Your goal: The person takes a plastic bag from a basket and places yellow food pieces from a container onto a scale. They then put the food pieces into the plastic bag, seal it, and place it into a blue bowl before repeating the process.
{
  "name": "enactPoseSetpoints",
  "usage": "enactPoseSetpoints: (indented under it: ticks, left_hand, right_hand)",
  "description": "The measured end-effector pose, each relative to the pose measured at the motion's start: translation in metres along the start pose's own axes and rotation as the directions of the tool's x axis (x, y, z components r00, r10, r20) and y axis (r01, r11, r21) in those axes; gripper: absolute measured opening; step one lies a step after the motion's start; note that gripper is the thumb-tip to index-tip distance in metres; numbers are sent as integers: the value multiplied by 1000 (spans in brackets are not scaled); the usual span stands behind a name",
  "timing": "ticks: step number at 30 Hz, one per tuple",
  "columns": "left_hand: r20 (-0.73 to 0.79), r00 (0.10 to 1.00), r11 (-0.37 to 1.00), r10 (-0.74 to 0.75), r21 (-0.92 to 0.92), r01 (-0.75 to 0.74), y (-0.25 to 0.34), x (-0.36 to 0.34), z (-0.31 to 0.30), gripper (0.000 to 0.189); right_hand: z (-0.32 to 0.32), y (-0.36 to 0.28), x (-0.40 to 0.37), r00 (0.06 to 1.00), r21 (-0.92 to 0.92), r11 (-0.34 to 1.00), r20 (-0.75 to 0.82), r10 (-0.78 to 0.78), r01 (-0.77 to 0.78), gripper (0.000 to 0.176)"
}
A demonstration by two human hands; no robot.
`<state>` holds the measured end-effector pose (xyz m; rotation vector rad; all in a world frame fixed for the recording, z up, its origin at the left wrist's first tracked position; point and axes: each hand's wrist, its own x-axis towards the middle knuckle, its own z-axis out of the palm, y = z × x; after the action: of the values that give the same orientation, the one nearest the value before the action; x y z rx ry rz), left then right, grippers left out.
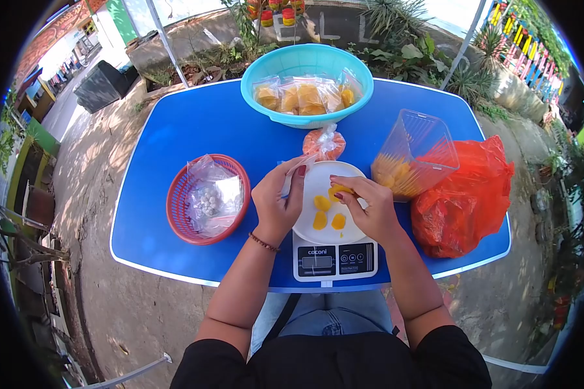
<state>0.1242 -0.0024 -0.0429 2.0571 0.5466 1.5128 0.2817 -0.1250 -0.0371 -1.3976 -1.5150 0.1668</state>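
Note:
My left hand (280,200) pinches the edge of a small clear plastic bag (288,179) at the left rim of a white round plate. Over that plate (357,227), my right hand (370,206) holds a yellow chip (341,190) between thumb and fingers. Several more yellow chips (320,221) lie spread on the plate. Beneath it is a white kitchen scale (335,259); I cannot read its display. Just behind the plate sits a tied clear bag of orange-red contents (324,144).
A turquoise basket (307,57) of filled clear bags stands at the back of the blue table (175,133). At left, a red basket (175,194) holds clear bags and small white packets. At right are a tilted clear container (422,139) with yellow pieces and a red plastic bag (464,207).

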Motion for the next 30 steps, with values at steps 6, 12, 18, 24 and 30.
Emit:
enactPoseSetpoints:
  ticks: [6,12,18,24,30]
  left_hand:
    - [91,969,917,-230,-313,247,-1,0,0,20]
    - [96,953,854,-287,-425,300,-9,-2,2,21]
    - [103,954,840,-283,-452,298,-6,-1,1,21]
    - [116,948,834,-297,-452,316,-7,-1,1,21]
    - [122,946,834,-302,-447,324,-6,-1,0,21]
  right_hand:
    - [1,-2,-2,985,118,979,-12,170,-168,29]
    - [5,7,-5,964,349,903,13,264,-252,22]
    - [1,5,-3,943,393,864,24,332,-314,20]
    - [0,6,-3,940,289,898,29,339,-333,20]
    - [-1,7,-2,953,274,914,41,300,-300,23]
